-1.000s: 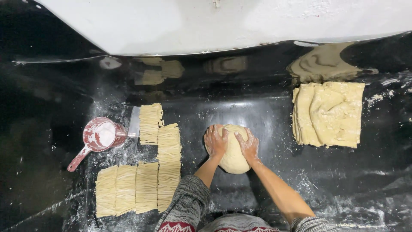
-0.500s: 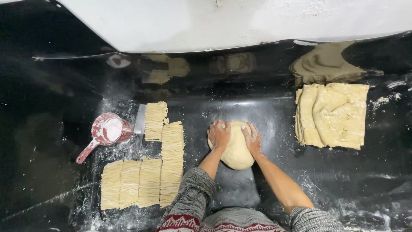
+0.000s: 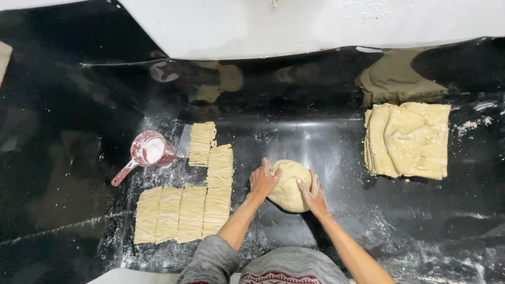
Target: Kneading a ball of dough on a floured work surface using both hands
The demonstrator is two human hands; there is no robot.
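Dough ball (image 3: 288, 185) sides hidden under hands; forearms cut off at bottom edge.

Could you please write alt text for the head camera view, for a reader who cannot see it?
Seen from above, a person's left hand and right hand cup a round ball of dough on a floured black worktop. To the left lie bundles of cut noodles and a red scoop of flour; a folded dough sheet lies to the right.
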